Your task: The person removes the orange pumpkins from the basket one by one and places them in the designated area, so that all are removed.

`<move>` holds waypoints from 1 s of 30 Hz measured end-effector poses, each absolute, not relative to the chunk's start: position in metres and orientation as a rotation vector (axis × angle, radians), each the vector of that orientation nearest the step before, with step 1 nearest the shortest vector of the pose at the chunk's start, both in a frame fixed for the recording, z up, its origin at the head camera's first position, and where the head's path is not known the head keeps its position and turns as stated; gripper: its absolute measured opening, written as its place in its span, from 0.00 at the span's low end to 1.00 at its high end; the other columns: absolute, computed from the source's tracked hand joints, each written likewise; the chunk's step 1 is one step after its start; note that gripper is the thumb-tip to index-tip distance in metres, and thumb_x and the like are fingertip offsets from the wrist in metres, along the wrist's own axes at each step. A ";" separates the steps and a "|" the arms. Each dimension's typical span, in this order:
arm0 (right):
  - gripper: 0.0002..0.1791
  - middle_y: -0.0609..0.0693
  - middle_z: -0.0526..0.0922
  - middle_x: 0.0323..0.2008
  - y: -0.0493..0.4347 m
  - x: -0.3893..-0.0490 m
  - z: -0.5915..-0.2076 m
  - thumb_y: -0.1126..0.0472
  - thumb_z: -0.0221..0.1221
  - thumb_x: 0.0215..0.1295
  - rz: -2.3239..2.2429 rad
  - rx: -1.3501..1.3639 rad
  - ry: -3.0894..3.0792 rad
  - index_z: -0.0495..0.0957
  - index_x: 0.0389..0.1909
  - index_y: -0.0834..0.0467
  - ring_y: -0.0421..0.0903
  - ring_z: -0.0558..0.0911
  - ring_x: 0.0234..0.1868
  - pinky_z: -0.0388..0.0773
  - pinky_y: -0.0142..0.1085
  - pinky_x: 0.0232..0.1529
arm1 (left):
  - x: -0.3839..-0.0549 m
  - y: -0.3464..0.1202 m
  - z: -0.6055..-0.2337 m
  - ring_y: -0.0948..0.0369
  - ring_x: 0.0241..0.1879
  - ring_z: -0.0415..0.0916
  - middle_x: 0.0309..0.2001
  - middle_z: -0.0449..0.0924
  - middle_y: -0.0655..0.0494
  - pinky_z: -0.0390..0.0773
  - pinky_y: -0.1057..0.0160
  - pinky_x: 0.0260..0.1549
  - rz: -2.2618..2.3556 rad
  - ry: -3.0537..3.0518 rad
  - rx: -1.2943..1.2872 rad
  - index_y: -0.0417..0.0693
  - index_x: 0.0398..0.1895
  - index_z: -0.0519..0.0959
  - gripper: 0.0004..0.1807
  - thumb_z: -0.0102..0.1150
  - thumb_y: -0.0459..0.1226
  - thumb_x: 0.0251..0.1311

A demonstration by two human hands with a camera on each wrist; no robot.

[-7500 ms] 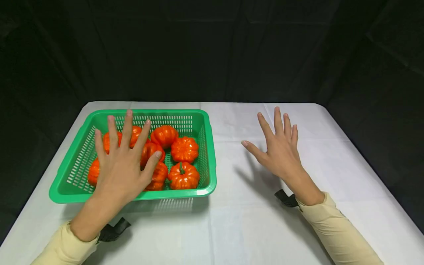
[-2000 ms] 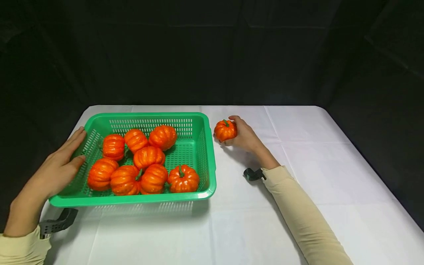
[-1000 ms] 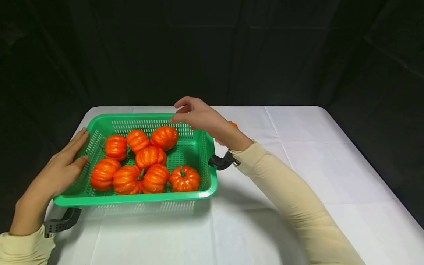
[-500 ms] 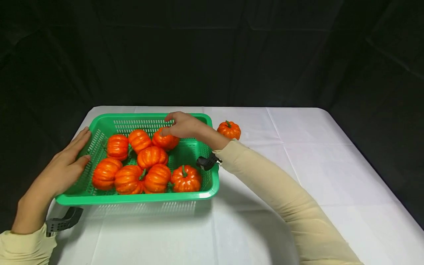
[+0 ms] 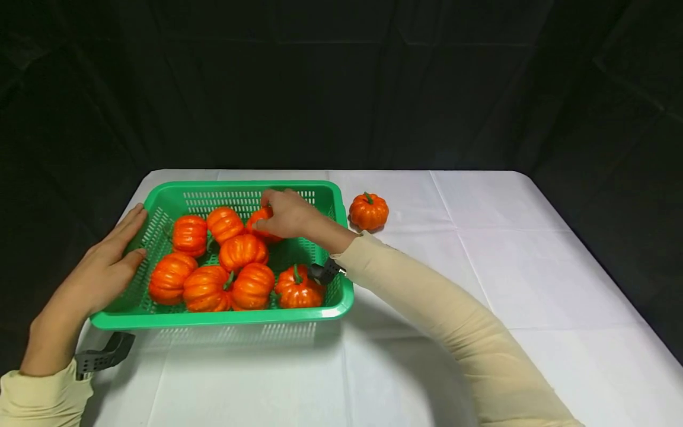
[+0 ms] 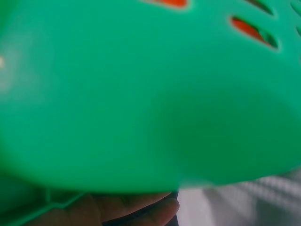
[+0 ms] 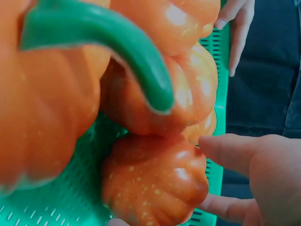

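Black cloth (image 5: 341, 89) hangs behind the white surface (image 5: 533, 261). My right fingers (image 7: 230, 149) curl round a pumpkin (image 7: 155, 181) inside the green basket (image 5: 213, 321); my left fingers (image 5: 125, 232) lie straight along its left end, gripping nothing. I judge this to be the grasp, with the lift not yet made; next calls for a secure hold, then a raise clear of the rim. Seven more pumpkins (image 5: 243, 252) lie left of my right fingers or nearer me, and a loose pumpkin (image 5: 369, 212) sits on the surface to their right. How tight my hold is, I cannot tell: the fingers cover much of the pumpkin. My right strap (image 5: 324, 271) partly hides the nearest right one. Green wall fills most of the left wrist view.
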State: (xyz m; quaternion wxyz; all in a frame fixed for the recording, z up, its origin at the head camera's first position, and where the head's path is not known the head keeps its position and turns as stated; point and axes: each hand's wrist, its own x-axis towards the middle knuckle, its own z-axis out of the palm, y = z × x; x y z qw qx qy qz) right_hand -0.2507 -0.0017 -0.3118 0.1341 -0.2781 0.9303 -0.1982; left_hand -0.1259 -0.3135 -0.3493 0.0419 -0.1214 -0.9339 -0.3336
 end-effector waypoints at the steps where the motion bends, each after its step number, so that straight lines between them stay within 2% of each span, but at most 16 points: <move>1: 0.28 0.52 0.81 0.54 -0.002 -0.250 -0.313 0.47 0.63 0.74 -0.582 -0.796 2.702 0.72 0.66 0.58 0.47 0.75 0.52 0.76 0.38 0.49 | -0.126 -0.314 -0.349 0.41 0.81 0.33 0.84 0.34 0.43 0.34 0.35 0.74 -1.020 -2.857 -0.371 0.37 0.83 0.44 0.35 0.41 0.32 0.79; 7: 0.28 0.50 0.79 0.45 -0.001 -0.251 -0.315 0.44 0.66 0.71 -0.667 -0.726 2.710 0.73 0.60 0.57 0.47 0.74 0.42 0.73 0.35 0.38 | -0.124 -0.313 -0.347 0.42 0.81 0.33 0.84 0.34 0.43 0.34 0.35 0.73 -1.015 -2.867 -0.355 0.38 0.84 0.43 0.35 0.41 0.32 0.80; 12: 0.27 0.49 0.77 0.38 0.001 -0.251 -0.318 0.44 0.70 0.67 -0.752 -0.703 2.725 0.74 0.57 0.55 0.47 0.72 0.40 0.70 0.35 0.36 | -0.123 -0.313 -0.347 0.41 0.81 0.33 0.84 0.34 0.43 0.34 0.36 0.74 -1.021 -2.857 -0.359 0.37 0.83 0.44 0.34 0.41 0.32 0.80; 18: 0.25 0.50 0.76 0.34 0.005 -0.247 -0.318 0.50 0.75 0.60 -0.924 -0.721 2.766 0.73 0.49 0.52 0.48 0.72 0.42 0.70 0.35 0.34 | -0.123 -0.313 -0.348 0.42 0.81 0.34 0.84 0.35 0.42 0.34 0.37 0.74 -1.008 -2.854 -0.371 0.37 0.83 0.44 0.34 0.41 0.32 0.80; 23: 0.25 0.50 0.77 0.33 0.006 -0.244 -0.316 0.56 0.76 0.57 -1.089 -0.737 2.699 0.69 0.46 0.52 0.46 0.75 0.30 0.71 0.33 0.26 | -0.124 -0.313 -0.348 0.42 0.81 0.34 0.84 0.35 0.43 0.34 0.37 0.74 -1.001 -2.857 -0.368 0.38 0.83 0.44 0.34 0.41 0.32 0.80; 26: 0.28 0.51 0.76 0.38 0.006 -0.241 -0.314 0.56 0.76 0.55 -1.126 -0.724 2.691 0.68 0.48 0.52 0.46 0.76 0.33 0.75 0.33 0.28 | -0.124 -0.313 -0.348 0.42 0.81 0.34 0.84 0.35 0.43 0.34 0.37 0.74 -1.008 -2.852 -0.369 0.37 0.83 0.44 0.34 0.41 0.32 0.80; 30: 0.39 0.52 0.73 0.50 0.005 -0.238 -0.311 0.53 0.77 0.53 -1.084 -0.690 2.707 0.67 0.62 0.55 0.48 0.76 0.44 0.79 0.35 0.39 | -0.123 -0.313 -0.349 0.42 0.81 0.34 0.84 0.35 0.42 0.35 0.37 0.74 -1.010 -2.847 -0.372 0.37 0.83 0.45 0.34 0.41 0.32 0.79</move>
